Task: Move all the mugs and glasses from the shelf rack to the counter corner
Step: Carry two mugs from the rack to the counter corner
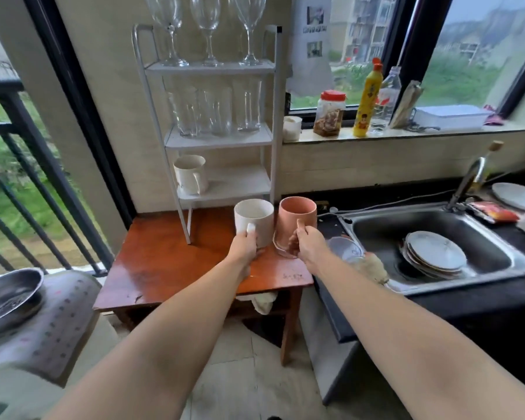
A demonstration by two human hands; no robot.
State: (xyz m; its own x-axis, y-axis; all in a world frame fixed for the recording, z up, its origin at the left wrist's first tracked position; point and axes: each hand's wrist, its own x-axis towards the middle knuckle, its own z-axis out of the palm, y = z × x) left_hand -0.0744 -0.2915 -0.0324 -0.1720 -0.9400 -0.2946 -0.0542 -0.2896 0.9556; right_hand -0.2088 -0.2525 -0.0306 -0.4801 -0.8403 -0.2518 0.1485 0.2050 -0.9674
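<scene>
Both hands out front, one mug each, just past the rack's lowest shelf.

Left hand [243,244] grip clamped on the handle of the white mug [254,221]; right hand [304,243] grip clamped on the handle of the pink mug [297,224]. Arms nearly straight, mugs upright, side by side, almost touching, over the far edge of the glossy red-brown wooden surface [170,274]. White metal rack [275,116] stands on it: wine glasses [208,28] on top, blurred clear tumblers [215,112] below, one more white mug [191,174] on the lowest shelf. Steel sink [373,228] with stacked plates [434,253] to the right, in a black counter [467,301]. Windows behind, balcony railing left.
</scene>
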